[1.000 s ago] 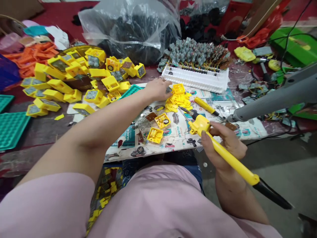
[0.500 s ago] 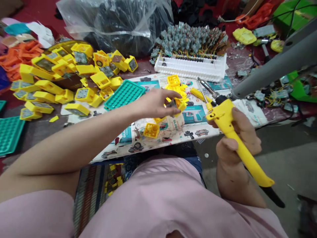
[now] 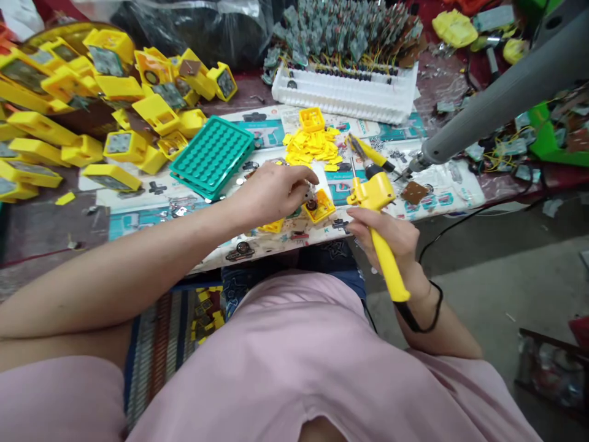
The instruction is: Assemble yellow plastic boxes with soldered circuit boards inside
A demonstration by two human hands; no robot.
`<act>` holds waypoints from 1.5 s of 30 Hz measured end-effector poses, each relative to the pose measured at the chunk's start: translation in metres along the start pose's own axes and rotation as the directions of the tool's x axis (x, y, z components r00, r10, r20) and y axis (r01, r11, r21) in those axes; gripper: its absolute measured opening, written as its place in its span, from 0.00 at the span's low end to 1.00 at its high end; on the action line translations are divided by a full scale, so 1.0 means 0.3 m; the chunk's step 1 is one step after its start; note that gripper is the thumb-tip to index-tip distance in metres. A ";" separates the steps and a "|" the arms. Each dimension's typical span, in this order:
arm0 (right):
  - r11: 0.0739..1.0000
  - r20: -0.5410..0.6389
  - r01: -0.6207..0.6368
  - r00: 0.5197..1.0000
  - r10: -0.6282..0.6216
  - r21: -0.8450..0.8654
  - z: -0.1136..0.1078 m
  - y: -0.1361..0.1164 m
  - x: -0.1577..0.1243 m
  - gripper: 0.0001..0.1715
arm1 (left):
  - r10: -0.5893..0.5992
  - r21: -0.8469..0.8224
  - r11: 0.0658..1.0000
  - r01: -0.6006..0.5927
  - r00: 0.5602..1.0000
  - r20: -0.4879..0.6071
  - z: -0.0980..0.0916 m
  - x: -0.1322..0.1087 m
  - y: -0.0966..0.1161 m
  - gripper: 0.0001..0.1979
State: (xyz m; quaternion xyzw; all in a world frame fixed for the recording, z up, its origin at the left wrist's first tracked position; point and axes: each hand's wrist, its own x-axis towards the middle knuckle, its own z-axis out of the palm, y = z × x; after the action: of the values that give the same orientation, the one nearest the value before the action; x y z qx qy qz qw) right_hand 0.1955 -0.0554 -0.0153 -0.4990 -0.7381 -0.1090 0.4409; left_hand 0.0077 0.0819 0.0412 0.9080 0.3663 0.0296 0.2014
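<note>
Fingers of the right hand [image 3: 391, 236] are wrapping around a smooth yellow gun [image 3: 378, 193], and its black cord [image 3: 413, 318] is looping by the wrist. The left hand [image 3: 271, 190] is bending its fingers down but hiding their tips, so I cannot tell whether they are pinching anything. Right beside them, a small square box [image 3: 323, 210] of hard yellow plastic is sitting open, with a dark round part [image 3: 312, 204] showing at its left side. It is looking only part done. Another box [image 3: 272, 226] is peeking out from under the hand. Past these, thin flat yellow bits [image 3: 313, 147] are lying in a loose pile. A bumpy green tray [image 3: 212, 153] is resting to the left. Farther left, many yellow blocks [image 3: 156, 113] are showing gray plates [image 3: 107, 60], so they are seeming further along. At the back, a ribbed white rack [image 3: 343, 98] is standing before lots of gray boards [image 3: 350, 34], maybe waiting to be used.
</note>
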 end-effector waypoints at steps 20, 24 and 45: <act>0.875 0.455 -0.304 0.884 0.111 0.377 0.083 0.060 0.007 0.38 | 0.278 -0.107 0.958 -0.265 0.950 0.140 0.002 -0.076 -0.019 0.13; 0.861 0.528 -0.353 0.841 0.121 0.365 0.067 0.087 0.035 0.33 | 0.328 -0.222 0.935 -0.277 0.914 0.239 -0.012 -0.072 -0.021 0.12; 0.910 0.378 -0.252 0.918 0.118 0.329 0.164 0.019 0.031 0.38 | 0.218 0.259 0.939 -0.226 0.974 0.061 0.006 -0.085 -0.011 0.18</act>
State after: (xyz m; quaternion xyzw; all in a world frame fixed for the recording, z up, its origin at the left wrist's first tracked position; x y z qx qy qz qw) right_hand 0.1726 -0.0173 -0.0388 -0.4865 -0.7601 0.1659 0.3975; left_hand -0.0125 0.0661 0.0407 0.9625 0.2590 -0.0116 0.0796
